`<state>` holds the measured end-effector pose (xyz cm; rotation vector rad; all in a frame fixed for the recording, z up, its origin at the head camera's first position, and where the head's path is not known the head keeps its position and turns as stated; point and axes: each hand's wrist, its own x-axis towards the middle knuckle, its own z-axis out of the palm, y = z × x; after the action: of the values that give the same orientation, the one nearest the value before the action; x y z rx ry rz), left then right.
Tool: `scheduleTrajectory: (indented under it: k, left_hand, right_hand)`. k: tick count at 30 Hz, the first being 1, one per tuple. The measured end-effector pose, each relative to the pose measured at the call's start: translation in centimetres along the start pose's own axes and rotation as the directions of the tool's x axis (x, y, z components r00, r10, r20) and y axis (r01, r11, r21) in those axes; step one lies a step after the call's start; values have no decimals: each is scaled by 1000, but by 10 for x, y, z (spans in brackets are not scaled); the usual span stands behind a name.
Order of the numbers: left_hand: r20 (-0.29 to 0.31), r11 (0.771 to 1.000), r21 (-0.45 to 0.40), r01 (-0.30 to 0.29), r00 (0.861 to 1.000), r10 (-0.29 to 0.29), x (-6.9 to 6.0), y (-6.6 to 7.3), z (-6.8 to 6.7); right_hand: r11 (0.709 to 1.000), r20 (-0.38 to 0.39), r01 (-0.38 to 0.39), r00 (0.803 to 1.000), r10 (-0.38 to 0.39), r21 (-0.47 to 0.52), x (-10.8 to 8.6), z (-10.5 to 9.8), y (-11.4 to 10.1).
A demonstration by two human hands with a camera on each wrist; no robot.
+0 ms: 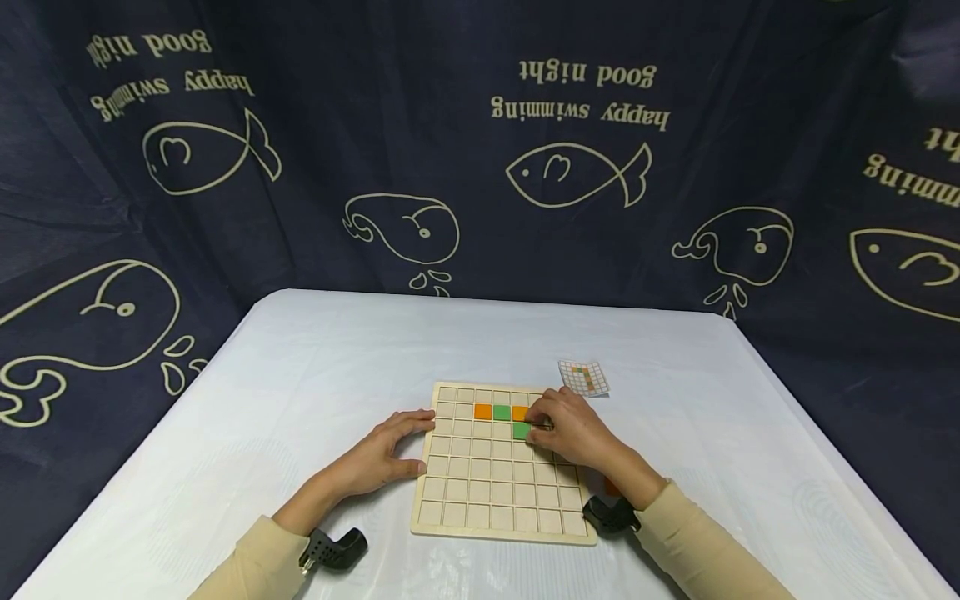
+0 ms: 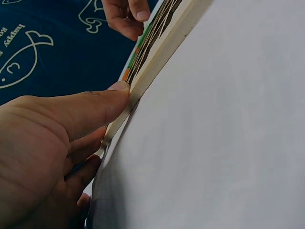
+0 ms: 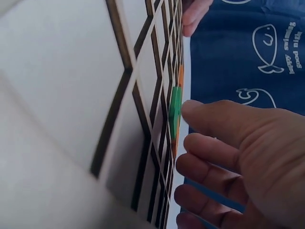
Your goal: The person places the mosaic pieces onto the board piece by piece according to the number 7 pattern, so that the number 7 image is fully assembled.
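Item: grid board (image 1: pixel 479 469), pale, wood-like; lower centre of the head frame, flat on the white table (image 1: pixel 360 350).

Items: four square tiles in its upper part: left orange tile (image 1: pixel 483 412), upper green tile (image 1: pixel 502 412), right orange tile (image 1: pixel 519 413) in one row; lower green tile (image 1: pixel 521 431) below the last.

Item: small patterned card (image 1: pixel 584 378), beyond the board's upper right corner.

Item: orange piece (image 1: pixel 612 487), mostly hidden under your right wrist.

Your left hand (image 1: pixel 382 454): fingers extended, resting against the board's left edge, not clenched.

Your right hand (image 1: pixel 572 429): fingers loosely bent over the right orange and lower green tiles; you show no tile pinched, though firm contact cannot be told.

Handling, judged: tiles light, stiff, smooth, possibly slippery; pinch them by opposite edges. Board rigid, fairly light, liable to slide; steady it by its rim.
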<state>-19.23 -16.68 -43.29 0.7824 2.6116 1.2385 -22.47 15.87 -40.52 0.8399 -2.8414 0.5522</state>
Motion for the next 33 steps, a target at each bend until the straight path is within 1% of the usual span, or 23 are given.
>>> scheduleTrajectory:
  k: [8, 17, 23, 29, 33]
  left_hand:
    - [-3, 1000, 10, -26, 1000, 26, 1, -1, 1]
    - [-2, 1000, 7, -3, 1000, 3, 0, 1, 0]
    - [-2, 1000, 5, -1, 1000, 1, 0, 1, 0]
    - [0, 1000, 10, -21, 1000, 21, 0, 1, 1]
    - [1, 1000, 11, -23, 1000, 23, 0, 1, 1]
  right_hand:
    - [999, -26, -43, 999, 43, 25, -3, -10, 3]
    - [994, -55, -88, 994, 92, 60, -12, -25, 11]
    - [992, -74, -120, 990, 123, 49, -21, -32, 19]
    - [987, -85, -153, 984, 156, 41, -31, -37, 27]
    - [984, -90, -178, 980, 179, 22, -37, -39, 32]
